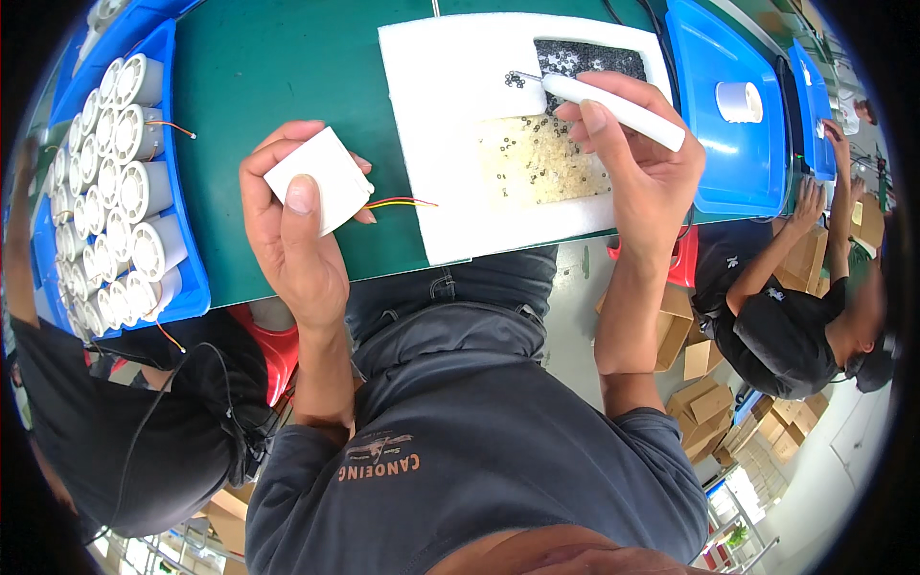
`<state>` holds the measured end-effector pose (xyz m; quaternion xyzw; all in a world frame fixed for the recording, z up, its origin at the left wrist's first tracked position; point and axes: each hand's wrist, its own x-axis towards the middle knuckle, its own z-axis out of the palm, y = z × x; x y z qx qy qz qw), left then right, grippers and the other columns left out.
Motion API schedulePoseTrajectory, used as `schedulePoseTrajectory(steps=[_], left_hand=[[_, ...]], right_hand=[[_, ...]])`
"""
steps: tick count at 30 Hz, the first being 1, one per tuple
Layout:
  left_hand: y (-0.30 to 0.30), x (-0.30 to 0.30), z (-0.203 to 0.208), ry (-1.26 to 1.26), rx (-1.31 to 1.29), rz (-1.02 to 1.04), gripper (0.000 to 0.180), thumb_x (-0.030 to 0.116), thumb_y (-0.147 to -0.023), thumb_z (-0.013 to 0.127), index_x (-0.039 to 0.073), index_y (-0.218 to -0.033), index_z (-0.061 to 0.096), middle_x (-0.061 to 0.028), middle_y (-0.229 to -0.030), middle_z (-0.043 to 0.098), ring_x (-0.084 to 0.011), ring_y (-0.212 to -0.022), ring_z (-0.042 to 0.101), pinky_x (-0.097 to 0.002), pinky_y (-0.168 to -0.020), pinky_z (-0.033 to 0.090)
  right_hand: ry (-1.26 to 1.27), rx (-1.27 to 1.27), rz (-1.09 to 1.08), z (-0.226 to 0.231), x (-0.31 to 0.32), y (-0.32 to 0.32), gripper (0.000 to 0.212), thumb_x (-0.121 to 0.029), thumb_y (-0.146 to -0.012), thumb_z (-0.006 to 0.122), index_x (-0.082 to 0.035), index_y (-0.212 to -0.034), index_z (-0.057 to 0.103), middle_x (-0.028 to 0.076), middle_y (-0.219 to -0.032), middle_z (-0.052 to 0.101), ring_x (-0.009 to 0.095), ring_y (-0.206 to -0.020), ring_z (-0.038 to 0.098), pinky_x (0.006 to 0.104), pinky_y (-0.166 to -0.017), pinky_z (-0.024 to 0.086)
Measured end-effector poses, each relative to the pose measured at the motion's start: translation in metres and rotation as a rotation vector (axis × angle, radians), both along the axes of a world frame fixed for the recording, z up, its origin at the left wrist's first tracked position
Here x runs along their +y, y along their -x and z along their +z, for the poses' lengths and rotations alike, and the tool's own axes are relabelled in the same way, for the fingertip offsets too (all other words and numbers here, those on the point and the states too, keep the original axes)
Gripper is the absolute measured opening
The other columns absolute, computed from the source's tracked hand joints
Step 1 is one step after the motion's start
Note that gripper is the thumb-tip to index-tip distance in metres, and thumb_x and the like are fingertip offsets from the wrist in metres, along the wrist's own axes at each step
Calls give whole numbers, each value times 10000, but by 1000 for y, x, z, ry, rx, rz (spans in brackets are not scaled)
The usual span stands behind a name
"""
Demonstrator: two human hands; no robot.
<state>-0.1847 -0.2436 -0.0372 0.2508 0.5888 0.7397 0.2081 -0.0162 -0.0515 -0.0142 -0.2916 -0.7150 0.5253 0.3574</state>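
My left hand [305,254] is closed around a white plastic part [318,177], thumb laid across its face. Thin red and yellow wires [402,201] trail from that part over the green table. In my right hand [652,182] is a white pen-shaped tool [623,113] with a thin metal tip pointing left. The tip is at a small cluster of black rings [515,80] on a white foam block [441,163]. One recess of the foam holds a dense heap of tiny black pieces [599,59]; scattered ones lie in the yellowish recess [522,168] nearer me.
At the left, a blue tray [195,278] is packed with white cylindrical parts [144,192], some trailing wires. Another blue tray [714,177] on the right holds one white cylinder [738,102]. People sit on both sides. Cardboard boxes [704,412] stand on the floor at right.
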Motion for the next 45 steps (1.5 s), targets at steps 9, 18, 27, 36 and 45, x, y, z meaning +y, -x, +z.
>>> schedulePoseTrajectory(steps=[9,18,27,36,45], left_hand=[[0,-1,-3,-8,8,14,404,271,-1030,452,-68,-1250,448,-226,-1244,535,-302,-977,649,-334,-612,541],[0,-1,-4,-68,-33,11,318,217,-1031,473,-32,-1229,452,-166,-1188,519,-260,-944,666,-311,-590,561],[-1,-2,-4,-67,-16,9,302,215,-1041,460,-20,-1231,454,-160,-1145,560,-250,-947,668,-311,-599,563],[-3,3,3,-11,-60,64,374,303,-1062,396,-22,-1235,465,-184,-1049,621,-274,-955,658,-365,-744,562],[-5,20,27,16,-121,-218,283,207,-1014,525,-17,-1186,552,-89,-981,634,-147,-866,665,-278,-773,532]], right_hand=[[-35,5,39,-1,2,0,208,-39,-937,671,49,-1124,691,118,-880,734,115,-772,671,224,-682,515],[-45,-10,26,1,-1,1,204,-22,-933,670,63,-1118,687,106,-933,717,129,-831,687,242,-736,544],[-1,4,43,1,0,-1,172,-10,-899,688,29,-1065,712,80,-931,731,119,-849,699,240,-760,552],[-5,9,43,4,-1,-1,254,7,-909,678,57,-1157,694,142,-965,738,152,-861,694,255,-762,552],[40,97,31,14,-17,-15,315,34,-875,684,34,-1190,677,128,-1057,736,118,-891,682,250,-810,542]])
